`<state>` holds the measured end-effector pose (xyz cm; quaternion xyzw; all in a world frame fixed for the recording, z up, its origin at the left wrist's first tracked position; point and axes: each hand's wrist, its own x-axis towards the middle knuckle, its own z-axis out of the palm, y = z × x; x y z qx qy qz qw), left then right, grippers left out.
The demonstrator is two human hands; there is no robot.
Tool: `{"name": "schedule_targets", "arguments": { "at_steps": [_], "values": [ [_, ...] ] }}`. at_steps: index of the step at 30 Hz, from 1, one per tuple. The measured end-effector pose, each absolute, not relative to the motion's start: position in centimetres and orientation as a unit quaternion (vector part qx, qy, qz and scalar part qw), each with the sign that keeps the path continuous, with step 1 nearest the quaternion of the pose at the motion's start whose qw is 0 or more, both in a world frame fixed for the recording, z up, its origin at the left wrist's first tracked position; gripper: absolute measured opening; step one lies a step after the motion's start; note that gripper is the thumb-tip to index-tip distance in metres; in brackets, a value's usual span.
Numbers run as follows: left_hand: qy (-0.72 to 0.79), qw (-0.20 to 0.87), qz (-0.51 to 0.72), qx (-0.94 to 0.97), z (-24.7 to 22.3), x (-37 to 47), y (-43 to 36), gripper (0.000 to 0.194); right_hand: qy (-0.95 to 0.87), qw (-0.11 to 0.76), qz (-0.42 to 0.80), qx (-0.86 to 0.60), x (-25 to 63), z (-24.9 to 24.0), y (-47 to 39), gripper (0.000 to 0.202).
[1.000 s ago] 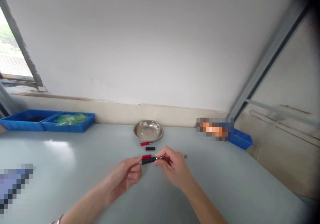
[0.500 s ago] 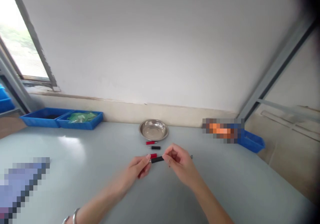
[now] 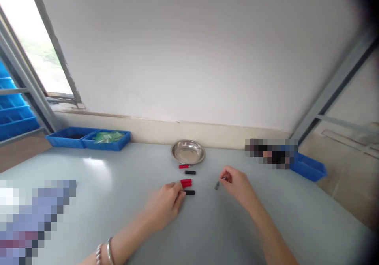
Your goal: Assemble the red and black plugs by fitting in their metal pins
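Note:
My left hand [image 3: 167, 202] is closed low over the table, its fingertips on the thin metal end of a black sleeved pin [image 3: 190, 192]. Just beyond those fingertips two red sleeves [image 3: 186, 183] lie side by side, partly covered. To the right, my right hand [image 3: 237, 181] pinches a small shiny metal part [image 3: 225, 178], mostly hidden by the fingers. A small grey metal piece [image 3: 217, 185] is just below its fingertips; I cannot tell whether they touch. Farther up lie another black sleeved pin [image 3: 190, 172] and a red sleeved pin [image 3: 185, 166].
A round steel dish [image 3: 188, 152] stands by the wall behind the pins. Two blue trays [image 3: 106, 144] sit at the back left, one with green plastic bags [image 3: 109, 137]. Another blue tray [image 3: 309, 167] is at the right edge. Blurred-out patches cover the left front and back right.
My right hand has let go of the black sleeved pin and moved right, to the small metal parts. The pin is lower on the table at my left fingertips. The view has shifted slightly.

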<state>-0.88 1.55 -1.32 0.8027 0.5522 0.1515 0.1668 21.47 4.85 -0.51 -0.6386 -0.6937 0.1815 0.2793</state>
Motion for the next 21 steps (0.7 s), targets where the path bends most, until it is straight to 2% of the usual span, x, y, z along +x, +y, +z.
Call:
{"name": "schedule_targets", "arguments": {
  "at_steps": [5,12,21],
  "values": [
    [0.566,0.083,0.096,0.814,-1.2,-0.8,1.5,0.021,-0.673,0.174,0.140,-0.705,22.2,-2.1,5.0,0.017],
    [0.604,0.077,0.138,0.781,-0.7,-1.6,2.9,0.025,-0.672,0.118,0.101,-0.724,22.7,-3.9,5.5,0.018],
    [0.628,0.045,0.094,0.771,-1.6,-2.2,8.9,0.021,-0.655,0.064,0.138,-0.740,22.3,-2.3,5.2,0.008]
  ]
}}
